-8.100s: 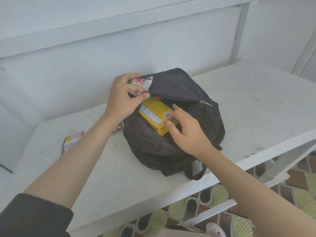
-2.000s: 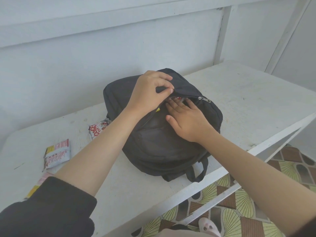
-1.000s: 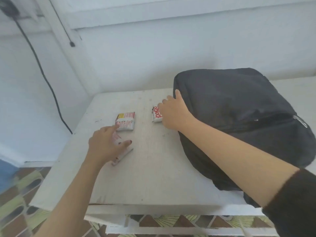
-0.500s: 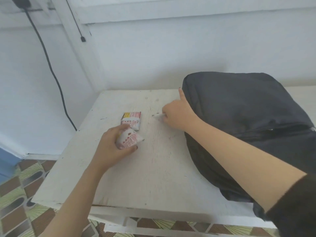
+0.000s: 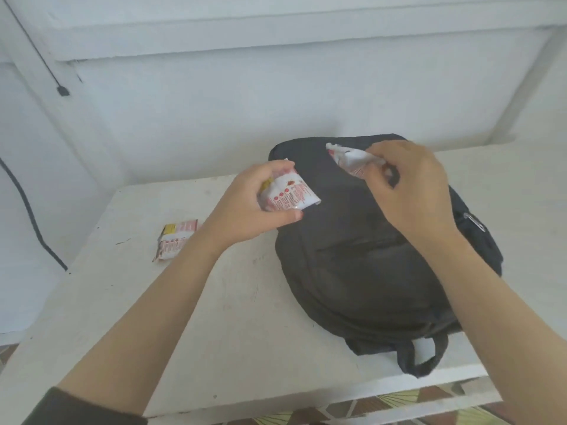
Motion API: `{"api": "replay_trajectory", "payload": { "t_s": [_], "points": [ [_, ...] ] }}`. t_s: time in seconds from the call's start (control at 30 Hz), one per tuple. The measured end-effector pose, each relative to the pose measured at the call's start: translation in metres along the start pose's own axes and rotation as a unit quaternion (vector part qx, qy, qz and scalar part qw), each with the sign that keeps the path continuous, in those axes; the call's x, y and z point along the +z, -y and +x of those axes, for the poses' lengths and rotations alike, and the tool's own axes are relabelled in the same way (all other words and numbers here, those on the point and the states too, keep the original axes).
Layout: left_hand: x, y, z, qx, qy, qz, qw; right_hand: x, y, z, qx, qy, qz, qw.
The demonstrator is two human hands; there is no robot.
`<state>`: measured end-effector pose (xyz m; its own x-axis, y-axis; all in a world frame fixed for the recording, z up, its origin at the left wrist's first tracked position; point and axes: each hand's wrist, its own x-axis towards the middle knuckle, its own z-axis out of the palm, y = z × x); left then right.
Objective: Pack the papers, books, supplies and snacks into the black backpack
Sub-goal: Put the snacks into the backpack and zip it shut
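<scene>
Over the black backpack (image 5: 368, 265) on the desk (image 5: 214, 317), one snack packet (image 5: 288, 196) is gripped in the left hand (image 5: 248, 207) and a second packet (image 5: 352, 159) is pinched in the right hand (image 5: 411, 191). Snack-packing is judged to be in hand; the zip opening, which cannot be seen, must be reached next. A third packet (image 5: 176, 240) lies at nine o'clock from the backpack. Red print is seen on the packets but cannot be read.

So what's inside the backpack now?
Nothing inside shows; fabric of the backpack covers it. The left hand holds one packet, right hand another packet; a third packet lies on the table.

Likely home: whitewashed wall (image 5: 276, 102), painted table (image 5: 214, 332), patterned floor tiles (image 5: 423, 395) (cable (image 5: 30, 214) hanging left).
</scene>
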<state>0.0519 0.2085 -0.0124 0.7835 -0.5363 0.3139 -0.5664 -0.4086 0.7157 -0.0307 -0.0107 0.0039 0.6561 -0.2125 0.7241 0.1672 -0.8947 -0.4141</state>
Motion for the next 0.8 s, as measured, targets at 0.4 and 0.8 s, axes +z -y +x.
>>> {"api": "replay_trajectory", "payload": {
  "t_s": [0.4, 0.8],
  "points": [
    [0.059, -0.01, 0.057, 0.023, 0.052, 0.046, 0.997, -0.027, -0.066, -0.055, 0.01, 0.073, -0.158, 0.985],
    [0.079, -0.03, 0.027, 0.202, 0.053, 0.13, 0.969, -0.055, -0.045, -0.072, 0.19, -0.062, 0.086, 0.976]
  ]
}}
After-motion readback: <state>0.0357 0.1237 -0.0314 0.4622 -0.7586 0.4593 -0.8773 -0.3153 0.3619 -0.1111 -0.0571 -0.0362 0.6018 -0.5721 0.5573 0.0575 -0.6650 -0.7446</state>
